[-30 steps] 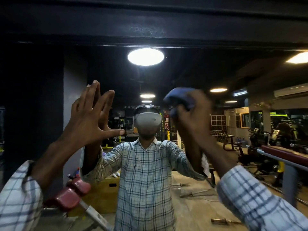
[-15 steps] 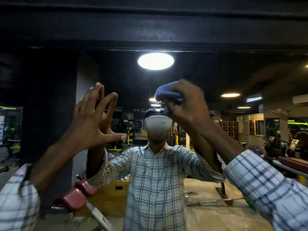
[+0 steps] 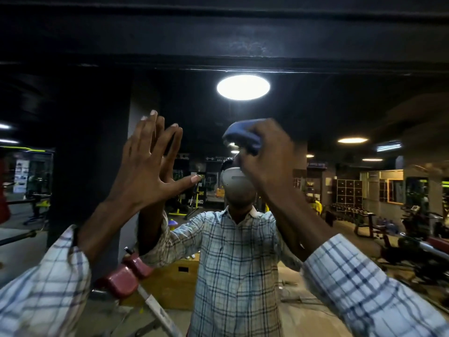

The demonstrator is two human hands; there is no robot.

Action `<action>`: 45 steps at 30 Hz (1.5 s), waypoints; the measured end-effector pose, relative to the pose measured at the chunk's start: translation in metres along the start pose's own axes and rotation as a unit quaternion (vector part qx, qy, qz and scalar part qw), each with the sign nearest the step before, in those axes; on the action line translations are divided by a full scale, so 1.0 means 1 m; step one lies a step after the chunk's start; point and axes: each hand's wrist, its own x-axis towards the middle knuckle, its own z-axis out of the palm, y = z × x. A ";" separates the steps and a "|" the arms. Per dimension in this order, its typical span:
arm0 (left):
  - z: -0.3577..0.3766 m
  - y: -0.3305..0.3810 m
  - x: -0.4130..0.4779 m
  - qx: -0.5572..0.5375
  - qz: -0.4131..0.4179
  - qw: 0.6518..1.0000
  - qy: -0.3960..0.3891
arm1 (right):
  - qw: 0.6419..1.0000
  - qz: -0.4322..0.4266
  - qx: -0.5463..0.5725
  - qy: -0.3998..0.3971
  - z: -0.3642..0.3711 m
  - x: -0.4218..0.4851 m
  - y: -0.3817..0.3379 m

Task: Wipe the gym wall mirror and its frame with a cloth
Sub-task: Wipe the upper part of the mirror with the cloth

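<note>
The wall mirror point(image 3: 340, 113) fills the view, and its dark frame point(image 3: 218, 37) runs across the top. My left hand point(image 3: 143, 171) lies flat against the glass at the left, fingers straight and spread, meeting its own reflection. My right hand point(image 3: 269, 161) is raised at the centre and grips a bunched blue cloth point(image 3: 243, 137) against the glass. My reflection in a checked shirt stands behind both hands.
A red padded bar end point(image 3: 121, 278) of a gym machine sticks out low on the left, close to the mirror. Reflected in the glass are a wooden box point(image 3: 170, 283), a dark pillar point(image 3: 92, 166), ceiling lights and gym equipment at the right.
My right hand has carried the cloth leftward and slightly upward across the glass. My left hand stays pressed flat in the same spot. My view has turned a little to the left.
</note>
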 end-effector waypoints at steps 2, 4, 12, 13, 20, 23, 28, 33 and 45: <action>-0.001 -0.006 0.000 0.005 0.014 1.000 0.010 | 0.991 -0.088 -0.003 -0.102 0.011 -0.015 -0.015; -0.001 -0.013 -0.002 0.012 0.025 0.999 0.022 | 0.991 -0.084 -0.015 -0.103 0.007 -0.007 -0.017; 0.003 -0.048 -0.009 0.020 0.057 0.998 0.020 | 0.995 -0.040 -0.044 -0.078 0.039 -0.013 -0.041; 0.002 -0.052 -0.010 0.022 0.059 0.998 0.025 | 0.994 -0.050 -0.046 -0.082 0.037 -0.010 -0.041; 0.000 -0.077 -0.015 0.039 0.065 0.997 0.035 | 0.998 0.042 -0.037 0.038 0.054 0.002 -0.064; 0.001 -0.083 -0.014 0.023 0.070 0.997 0.039 | 0.994 -0.062 -0.051 -0.076 0.062 0.000 -0.068; 0.007 -0.093 -0.015 0.016 0.075 0.996 0.047 | 0.989 0.081 -0.036 0.117 0.055 0.027 -0.069; 0.010 -0.100 -0.015 0.005 0.080 0.995 0.053 | 0.993 -0.075 -0.042 -0.076 0.071 0.011 -0.076; 0.015 -0.108 -0.016 -0.016 0.098 0.993 0.070 | 0.998 0.010 -0.067 0.021 0.065 0.039 -0.068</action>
